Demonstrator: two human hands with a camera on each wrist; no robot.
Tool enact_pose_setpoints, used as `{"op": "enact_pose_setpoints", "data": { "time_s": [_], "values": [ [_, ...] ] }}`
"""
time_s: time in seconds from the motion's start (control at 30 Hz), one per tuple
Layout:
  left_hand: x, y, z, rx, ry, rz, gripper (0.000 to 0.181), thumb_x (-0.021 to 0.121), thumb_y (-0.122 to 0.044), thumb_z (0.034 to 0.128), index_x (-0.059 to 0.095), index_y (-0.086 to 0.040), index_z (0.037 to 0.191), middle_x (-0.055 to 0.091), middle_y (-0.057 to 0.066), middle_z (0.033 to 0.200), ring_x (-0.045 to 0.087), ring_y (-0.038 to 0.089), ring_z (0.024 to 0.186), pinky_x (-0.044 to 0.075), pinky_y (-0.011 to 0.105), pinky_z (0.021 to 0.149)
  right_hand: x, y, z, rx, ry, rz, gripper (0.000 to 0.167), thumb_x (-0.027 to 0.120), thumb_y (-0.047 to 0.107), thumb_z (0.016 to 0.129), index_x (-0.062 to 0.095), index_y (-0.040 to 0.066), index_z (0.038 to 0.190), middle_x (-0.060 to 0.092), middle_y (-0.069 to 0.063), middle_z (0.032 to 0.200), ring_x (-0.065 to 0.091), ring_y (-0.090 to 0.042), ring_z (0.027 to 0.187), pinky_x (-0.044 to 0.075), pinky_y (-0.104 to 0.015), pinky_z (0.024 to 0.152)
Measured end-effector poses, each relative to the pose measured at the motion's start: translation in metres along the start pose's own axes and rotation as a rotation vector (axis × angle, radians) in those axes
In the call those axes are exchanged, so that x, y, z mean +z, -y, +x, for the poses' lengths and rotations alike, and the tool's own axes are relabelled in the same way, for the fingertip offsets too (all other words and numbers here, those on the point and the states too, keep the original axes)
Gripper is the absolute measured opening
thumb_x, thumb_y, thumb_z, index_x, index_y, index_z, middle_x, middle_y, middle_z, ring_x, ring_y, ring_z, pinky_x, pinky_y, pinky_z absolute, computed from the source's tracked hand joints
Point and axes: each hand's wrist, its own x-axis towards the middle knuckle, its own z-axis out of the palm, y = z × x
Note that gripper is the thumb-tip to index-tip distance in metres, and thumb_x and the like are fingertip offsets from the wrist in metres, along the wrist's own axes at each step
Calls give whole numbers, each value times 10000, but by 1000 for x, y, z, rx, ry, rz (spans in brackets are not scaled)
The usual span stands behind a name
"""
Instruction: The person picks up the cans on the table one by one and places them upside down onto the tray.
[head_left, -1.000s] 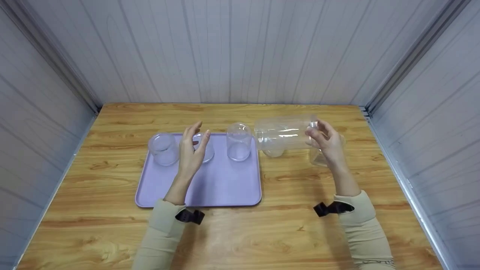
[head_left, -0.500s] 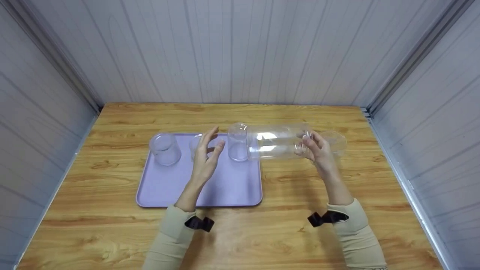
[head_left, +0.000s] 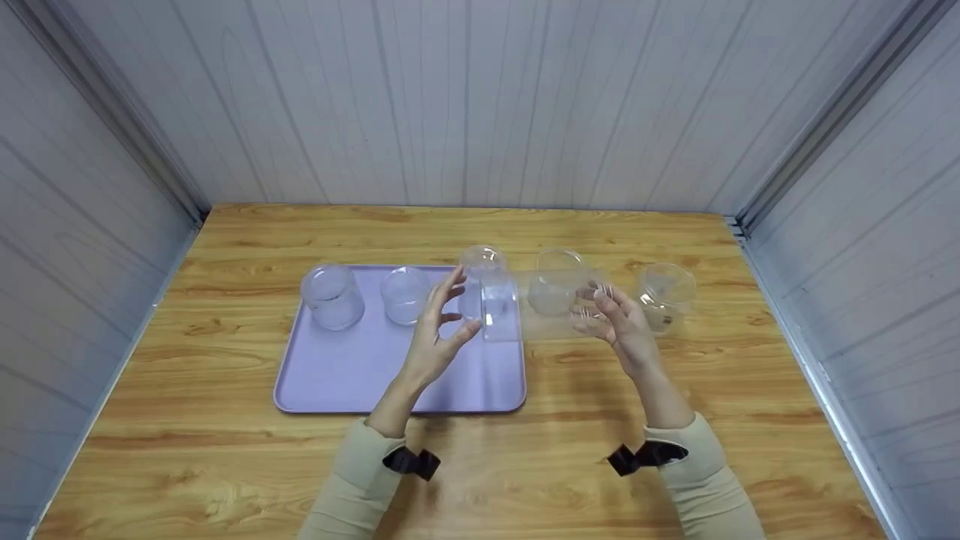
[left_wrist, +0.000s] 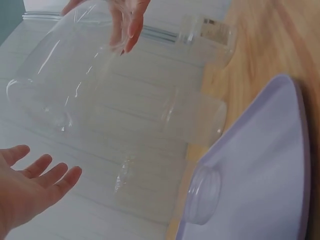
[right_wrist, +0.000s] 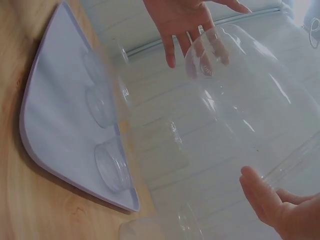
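My right hand (head_left: 634,337) grips a large clear jar (head_left: 501,307) by its threaded neck end. The jar lies sideways in the air, its rounded base pointing left over the tray's right edge. My left hand (head_left: 435,341) is held beside that base, fingers spread and slightly bent, with nothing in its grasp. In the left wrist view, the jar (left_wrist: 55,75) hangs above the left hand (left_wrist: 35,190), apparently with a gap between. The right wrist view shows the right hand's fingers (right_wrist: 265,197) at the jar's mouth (right_wrist: 295,157).
A purple tray (head_left: 337,382) bears a clear jar (head_left: 332,300) at left, another (head_left: 403,296) in the middle, and a taller one (head_left: 480,262) at right. Off its right side stand two more jars, one (head_left: 556,259) partly behind the held jar, one (head_left: 667,285) farther right.
The right hand has brought the clear jar leftward and nearer the person, from the tray's right side to over its edge. The left hand has moved right toward the jar's base.
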Motion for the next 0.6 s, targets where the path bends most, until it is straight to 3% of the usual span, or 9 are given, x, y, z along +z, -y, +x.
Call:
{"op": "enact_pose_setpoints", "data": {
  "time_s": [0.23, 0.6],
  "values": [
    [6, 7, -5, 12, 7, -39, 830, 639, -209, 741, 173, 44, 1379, 298, 275, 1290, 365, 414, 1141, 404, 527, 801, 5, -13, 1, 19, 5, 6, 533, 496, 195, 869, 323, -138, 1246, 510, -184, 1093, 519, -389, 1001, 495, -378, 759],
    [9, 11, -11, -35, 15, -53, 852, 676, -106, 701, 184, 28, 1382, 289, 280, 1306, 389, 378, 1112, 422, 506, 782, 13, -22, -3, 60, 24, 48, 658, 557, 261, 852, 274, -164, 1268, 512, -195, 1100, 517, -391, 1013, 499, -358, 752]
  ]
}}
